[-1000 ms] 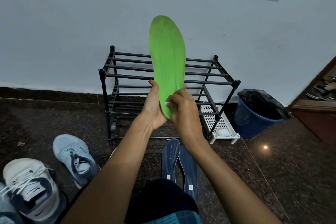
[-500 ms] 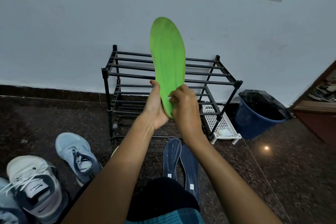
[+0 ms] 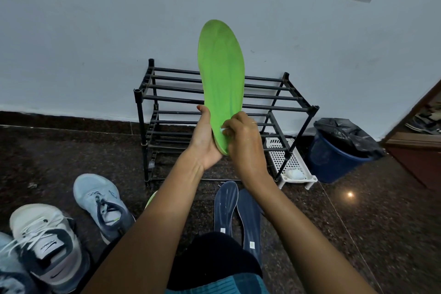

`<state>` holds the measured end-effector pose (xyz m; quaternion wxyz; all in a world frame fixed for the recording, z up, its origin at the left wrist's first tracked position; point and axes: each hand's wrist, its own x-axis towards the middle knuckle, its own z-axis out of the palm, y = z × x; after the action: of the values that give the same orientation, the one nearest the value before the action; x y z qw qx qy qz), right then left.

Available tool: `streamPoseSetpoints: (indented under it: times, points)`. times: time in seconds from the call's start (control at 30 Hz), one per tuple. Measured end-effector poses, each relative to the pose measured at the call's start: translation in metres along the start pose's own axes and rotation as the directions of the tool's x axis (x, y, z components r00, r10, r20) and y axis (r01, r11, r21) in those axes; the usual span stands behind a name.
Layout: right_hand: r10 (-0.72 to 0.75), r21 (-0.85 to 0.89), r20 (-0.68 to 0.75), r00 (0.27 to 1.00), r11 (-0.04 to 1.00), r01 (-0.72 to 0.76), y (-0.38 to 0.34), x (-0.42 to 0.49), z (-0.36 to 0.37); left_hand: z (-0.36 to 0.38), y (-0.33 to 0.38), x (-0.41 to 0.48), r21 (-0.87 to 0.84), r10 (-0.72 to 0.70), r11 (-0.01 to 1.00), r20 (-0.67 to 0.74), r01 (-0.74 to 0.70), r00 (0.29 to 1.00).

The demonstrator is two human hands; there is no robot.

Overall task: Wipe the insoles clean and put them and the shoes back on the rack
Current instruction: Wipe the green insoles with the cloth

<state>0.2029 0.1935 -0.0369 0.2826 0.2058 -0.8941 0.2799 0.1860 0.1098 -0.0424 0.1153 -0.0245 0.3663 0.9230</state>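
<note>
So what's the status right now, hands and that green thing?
Left hand grips green insole upright by its heel. Right hand presses small white wipe to it. Rack bare; two dark insoles on floor. Nothing in the way.

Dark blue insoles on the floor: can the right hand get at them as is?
Probably not yet: the right hand is pressing a small white wipe on the green insole. The dark blue insoles lie unobstructed below.

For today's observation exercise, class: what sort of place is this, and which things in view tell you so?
Probably a home entryway or utility corner. A black shoe rack stands against a plain wall, sneakers and dark insoles lie on a polished stone floor, and a lined blue bin sits beside the rack.
</note>
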Motion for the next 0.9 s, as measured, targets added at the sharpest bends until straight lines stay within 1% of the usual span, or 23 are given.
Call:
streamPoseSetpoints:
  times: [0.1,0.23,0.37,0.47,0.57,0.7,0.8,0.9]
  points:
    - [-0.026,0.014,0.006,1.000,1.000,0.026,-0.002,-0.002,0.000,-0.001,0.001,0.000,0.011,-0.009,1.000,-0.006,0.009,1.000]
    - [-0.083,0.095,0.080,0.993,0.993,0.075,-0.010,-0.021,-0.002,-0.004,0.006,0.002,0.047,0.004,0.999,-0.024,-0.003,1.000]
    - [-0.045,0.043,0.064,0.997,0.998,0.042,-0.006,-0.019,-0.001,-0.002,0.005,0.001,0.061,-0.008,0.998,-0.009,0.008,1.000]
    - [0.000,0.009,0.018,1.000,1.000,-0.001,-0.002,-0.010,0.001,0.000,0.004,0.000,0.060,-0.010,0.998,-0.004,0.010,1.000]
    - [-0.025,0.049,0.012,1.000,0.999,0.025,-0.004,-0.014,0.001,-0.001,0.005,-0.001,0.047,-0.010,0.999,-0.007,0.011,1.000]
    - [-0.061,0.106,0.078,0.995,0.993,0.053,-0.009,-0.029,-0.002,-0.001,0.007,-0.001,0.038,-0.003,0.999,-0.017,0.003,1.000]
    - [-0.046,0.046,0.082,0.996,0.998,0.043,-0.008,-0.025,-0.002,-0.001,0.006,-0.001,0.042,-0.011,0.999,-0.026,0.012,1.000]
    - [-0.012,-0.042,0.047,0.999,0.999,0.014,-0.003,-0.015,0.001,0.000,0.005,-0.002,0.074,-0.018,0.997,-0.017,0.019,1.000]
